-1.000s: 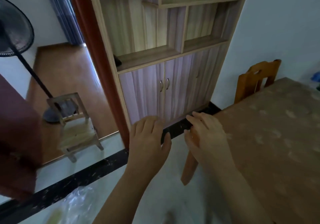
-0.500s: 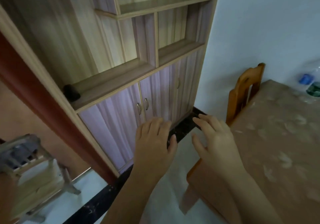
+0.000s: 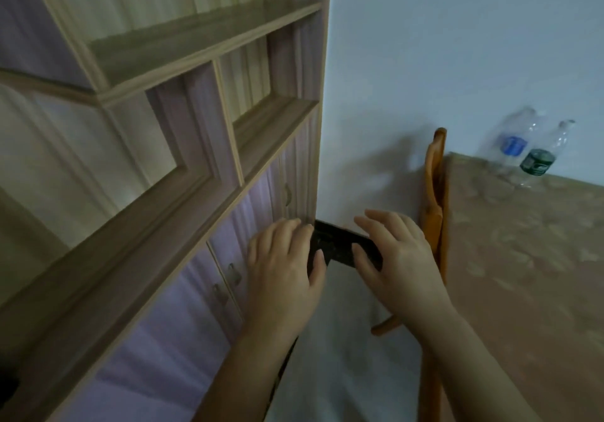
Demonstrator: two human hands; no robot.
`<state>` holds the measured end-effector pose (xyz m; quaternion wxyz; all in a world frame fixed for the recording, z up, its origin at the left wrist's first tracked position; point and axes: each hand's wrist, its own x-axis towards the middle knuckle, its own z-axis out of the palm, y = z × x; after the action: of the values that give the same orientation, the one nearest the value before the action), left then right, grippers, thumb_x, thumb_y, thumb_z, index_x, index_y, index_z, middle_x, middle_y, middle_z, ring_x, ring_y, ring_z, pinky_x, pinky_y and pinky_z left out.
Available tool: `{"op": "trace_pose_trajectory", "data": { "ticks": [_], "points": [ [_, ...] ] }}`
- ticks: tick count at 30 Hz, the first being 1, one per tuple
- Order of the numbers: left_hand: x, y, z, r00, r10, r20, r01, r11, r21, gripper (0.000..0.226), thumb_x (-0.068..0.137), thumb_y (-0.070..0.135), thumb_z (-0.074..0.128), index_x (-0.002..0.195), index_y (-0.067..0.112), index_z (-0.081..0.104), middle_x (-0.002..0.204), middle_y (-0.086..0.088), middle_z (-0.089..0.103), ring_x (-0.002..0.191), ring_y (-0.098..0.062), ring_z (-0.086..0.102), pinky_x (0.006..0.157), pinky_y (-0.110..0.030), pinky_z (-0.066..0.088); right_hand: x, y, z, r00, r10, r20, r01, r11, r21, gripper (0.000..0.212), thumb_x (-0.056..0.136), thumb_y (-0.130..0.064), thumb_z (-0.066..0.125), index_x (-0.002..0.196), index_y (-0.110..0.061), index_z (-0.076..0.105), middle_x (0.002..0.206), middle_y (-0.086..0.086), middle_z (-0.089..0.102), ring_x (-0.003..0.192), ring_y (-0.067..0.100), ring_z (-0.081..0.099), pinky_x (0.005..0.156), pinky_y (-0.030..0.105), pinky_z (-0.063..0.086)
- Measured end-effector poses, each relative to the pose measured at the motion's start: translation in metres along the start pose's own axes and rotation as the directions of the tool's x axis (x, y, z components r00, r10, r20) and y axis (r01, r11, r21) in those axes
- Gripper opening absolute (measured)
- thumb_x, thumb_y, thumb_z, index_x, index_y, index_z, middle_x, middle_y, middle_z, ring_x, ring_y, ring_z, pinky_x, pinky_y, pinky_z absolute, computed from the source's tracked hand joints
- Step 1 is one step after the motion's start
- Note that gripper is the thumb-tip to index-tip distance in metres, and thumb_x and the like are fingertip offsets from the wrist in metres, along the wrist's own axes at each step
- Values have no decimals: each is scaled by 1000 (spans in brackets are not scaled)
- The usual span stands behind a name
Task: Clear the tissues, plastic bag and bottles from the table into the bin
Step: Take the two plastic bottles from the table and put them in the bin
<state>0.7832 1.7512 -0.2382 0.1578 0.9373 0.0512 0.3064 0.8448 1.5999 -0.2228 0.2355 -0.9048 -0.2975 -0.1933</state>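
Two clear plastic bottles stand at the table's far edge against the wall: one with a blue label [image 3: 513,142] and one with a dark green label [image 3: 539,160]. The table [image 3: 529,258] carries a tan patterned cloth on the right. My left hand [image 3: 282,268] and my right hand [image 3: 397,258] hover side by side over the floor, left of the table, fingers relaxed, holding nothing. No tissues, plastic bag or bin are in view.
A tall wooden cabinet [image 3: 183,173] with open shelves and pale doors fills the left. An orange wooden chair [image 3: 436,199] stands pushed against the table's left edge. White floor with a black strip [image 3: 336,245] lies beneath my hands.
The view has swung right: the doorway, fan and small stool have left the frame and the bottles on the table have come into sight. Both hands stay empty, side by side.
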Motion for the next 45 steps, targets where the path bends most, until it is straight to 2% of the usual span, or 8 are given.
{"op": "trace_pose_trajectory", "data": {
  "ticks": [4, 8, 14, 18, 21, 26, 35, 45],
  "points": [
    [29, -22, 25, 999, 30, 23, -29, 998, -53, 37, 81, 29, 49, 106, 7, 64, 106, -10, 66, 102, -30, 58, 86, -44, 46, 26, 7, 20, 996, 84, 11, -84, 996, -38, 37, 82, -31, 50, 112, -11, 60, 110, 10, 62, 104, 28, 55, 90, 48, 46],
    [66, -37, 51, 996, 82, 37, -78, 992, -101, 35, 81, 29, 50, 106, 7, 64, 107, -10, 65, 103, -29, 59, 87, -43, 46, 59, 24, 31, 992, 125, -23, -127, 990, -68, 40, 83, -33, 46, 113, -11, 60, 111, 10, 62, 106, 27, 54, 92, 45, 43],
    [134, -46, 105, 984, 172, 47, -163, 974, -155, 34, 82, 29, 49, 104, 8, 64, 105, -9, 65, 103, -27, 58, 86, -40, 44, 110, 73, 55, 973, 210, -97, -218, 973, -80, 34, 81, -20, 65, 113, -8, 60, 113, 13, 61, 108, 31, 54, 90, 52, 45],
    [194, -39, 143, 970, 237, 59, -224, 961, -164, 32, 81, 28, 49, 102, 8, 64, 105, -9, 64, 103, -27, 55, 85, -40, 44, 151, 119, 58, 951, 263, -165, -280, 955, -93, 40, 82, -30, 50, 111, -6, 61, 111, 15, 62, 105, 33, 55, 89, 47, 43],
    [242, -24, 170, 949, 312, 38, -299, 933, -200, 32, 81, 28, 48, 100, 8, 63, 104, -9, 64, 102, -22, 49, 86, -34, 35, 185, 152, 51, 923, 297, -245, -332, 937, -112, 43, 81, -32, 43, 109, -4, 62, 109, 15, 62, 103, 33, 55, 88, 42, 42],
    [300, 1, 216, 929, 369, 27, -349, 899, -264, 33, 83, 28, 47, 104, 8, 62, 104, -9, 64, 101, -25, 55, 85, -40, 45, 224, 201, 53, 905, 320, -281, -371, 917, -148, 43, 82, -34, 44, 109, -6, 61, 110, 13, 62, 103, 27, 51, 87, 40, 41],
    [374, 31, 302, 851, 516, 96, -439, 800, -409, 36, 84, 30, 46, 106, 9, 63, 107, -8, 64, 105, -22, 52, 91, -36, 37, 262, 271, 59, 828, 457, -324, -535, 817, -216, 38, 80, -29, 49, 108, -7, 63, 109, 13, 63, 101, 33, 55, 85, 44, 42],
    [490, 66, 396, 733, 675, 86, -528, 644, -554, 35, 83, 30, 46, 104, 8, 63, 106, -9, 64, 103, -26, 56, 90, -40, 43, 341, 343, 69, 692, 567, -446, -706, 662, -252, 36, 76, -23, 60, 108, -6, 62, 110, 15, 63, 104, 34, 55, 88, 47, 42]
  ]
}}
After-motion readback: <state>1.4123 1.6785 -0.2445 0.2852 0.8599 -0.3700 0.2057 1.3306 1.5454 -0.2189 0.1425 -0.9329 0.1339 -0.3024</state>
